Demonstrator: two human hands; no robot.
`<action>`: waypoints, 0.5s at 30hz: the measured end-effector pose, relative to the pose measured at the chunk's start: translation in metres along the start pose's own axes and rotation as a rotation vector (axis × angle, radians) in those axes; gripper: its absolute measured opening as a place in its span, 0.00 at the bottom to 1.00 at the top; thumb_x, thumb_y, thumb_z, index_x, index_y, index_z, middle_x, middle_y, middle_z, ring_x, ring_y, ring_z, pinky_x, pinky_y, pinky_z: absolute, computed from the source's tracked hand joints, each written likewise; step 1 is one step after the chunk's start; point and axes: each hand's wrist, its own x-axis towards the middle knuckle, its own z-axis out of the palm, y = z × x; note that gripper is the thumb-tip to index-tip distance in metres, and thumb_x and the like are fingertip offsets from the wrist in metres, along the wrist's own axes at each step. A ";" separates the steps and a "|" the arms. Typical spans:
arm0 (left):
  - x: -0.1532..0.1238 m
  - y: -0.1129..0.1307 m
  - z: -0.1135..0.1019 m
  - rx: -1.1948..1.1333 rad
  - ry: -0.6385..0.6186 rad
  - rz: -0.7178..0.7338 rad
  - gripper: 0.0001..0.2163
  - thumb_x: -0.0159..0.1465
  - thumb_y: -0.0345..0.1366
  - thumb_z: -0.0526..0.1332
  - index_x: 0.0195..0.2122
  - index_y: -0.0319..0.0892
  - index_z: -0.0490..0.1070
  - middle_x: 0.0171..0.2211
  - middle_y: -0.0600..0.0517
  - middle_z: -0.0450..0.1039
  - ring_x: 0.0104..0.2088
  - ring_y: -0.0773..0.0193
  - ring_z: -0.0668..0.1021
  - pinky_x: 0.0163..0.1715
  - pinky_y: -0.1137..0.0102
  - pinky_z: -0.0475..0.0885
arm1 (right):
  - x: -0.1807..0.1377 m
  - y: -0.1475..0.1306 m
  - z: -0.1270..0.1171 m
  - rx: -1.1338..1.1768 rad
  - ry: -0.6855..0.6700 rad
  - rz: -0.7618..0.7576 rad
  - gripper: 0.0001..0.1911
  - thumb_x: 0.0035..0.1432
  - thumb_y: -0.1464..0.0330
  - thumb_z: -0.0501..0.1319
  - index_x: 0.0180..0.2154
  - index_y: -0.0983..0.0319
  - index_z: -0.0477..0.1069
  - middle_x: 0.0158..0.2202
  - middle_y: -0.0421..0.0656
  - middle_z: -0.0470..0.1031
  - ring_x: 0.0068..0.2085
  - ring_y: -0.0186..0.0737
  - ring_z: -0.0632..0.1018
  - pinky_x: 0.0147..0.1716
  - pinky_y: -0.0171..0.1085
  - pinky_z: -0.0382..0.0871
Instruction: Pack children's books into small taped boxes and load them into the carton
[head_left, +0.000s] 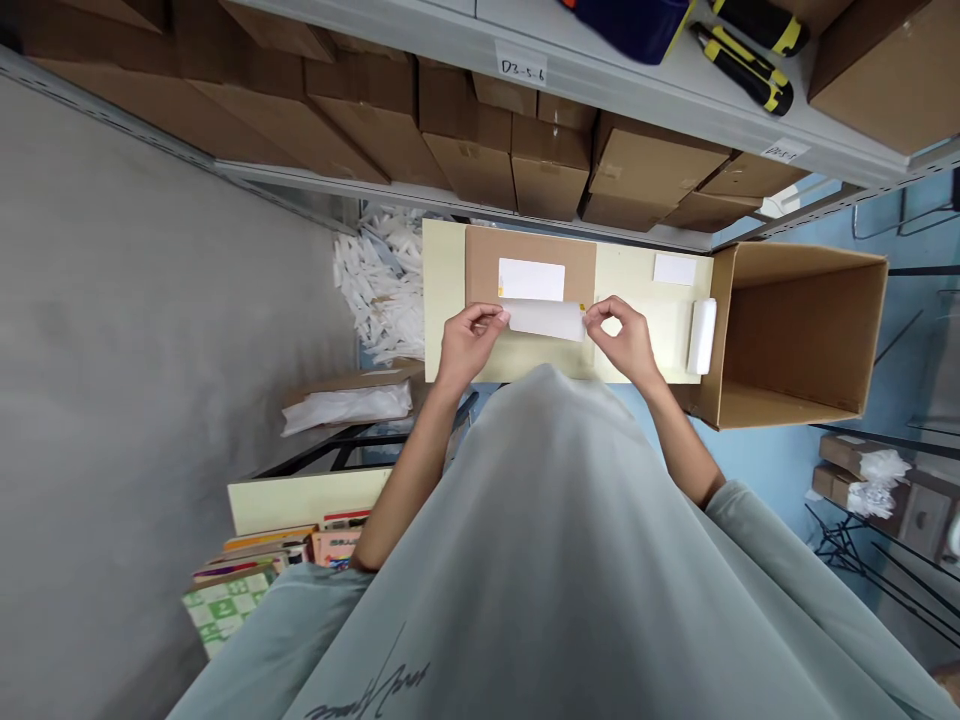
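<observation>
A white paper strip (546,319) with a small yellow spot near its right end is stretched between my two hands. My left hand (471,345) pinches its left end between thumb and fingers. At the right end, my right hand (622,340) has thumb and fingertips closed on the corner. Just beyond the strip, a white rectangular label (531,279) with a yellow mark at its lower left lies on a flat brown cardboard piece (484,262). Under these is a pale yellow table (630,283).
A white card (674,269) and a white roll-like object (701,337) lie at the table's right. An open cardboard box (799,335) adjoins that side. Boxes (551,165) fill the shelf behind; utility knives (742,68) lie above. White scraps (382,285) are heaped at left.
</observation>
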 end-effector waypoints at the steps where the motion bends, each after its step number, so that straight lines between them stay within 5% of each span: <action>1: 0.006 0.000 -0.004 0.039 -0.013 0.035 0.15 0.65 0.51 0.72 0.39 0.43 0.84 0.40 0.47 0.84 0.36 0.61 0.80 0.40 0.67 0.78 | 0.007 0.010 0.004 0.013 0.005 0.036 0.03 0.63 0.68 0.64 0.36 0.56 0.78 0.38 0.41 0.83 0.40 0.43 0.81 0.48 0.45 0.78; 7: 0.058 -0.005 -0.015 0.192 -0.104 0.076 0.10 0.64 0.43 0.70 0.37 0.43 0.84 0.41 0.46 0.85 0.38 0.59 0.81 0.45 0.65 0.79 | 0.054 0.067 0.029 0.127 0.013 0.187 0.05 0.58 0.64 0.65 0.34 0.57 0.78 0.38 0.43 0.85 0.40 0.45 0.81 0.49 0.46 0.78; 15: 0.104 -0.023 -0.013 0.250 -0.097 0.041 0.09 0.63 0.41 0.72 0.37 0.42 0.86 0.38 0.47 0.85 0.36 0.59 0.79 0.41 0.65 0.75 | 0.088 0.101 0.044 0.166 0.000 0.223 0.10 0.57 0.58 0.68 0.34 0.57 0.77 0.40 0.44 0.85 0.43 0.46 0.82 0.51 0.46 0.78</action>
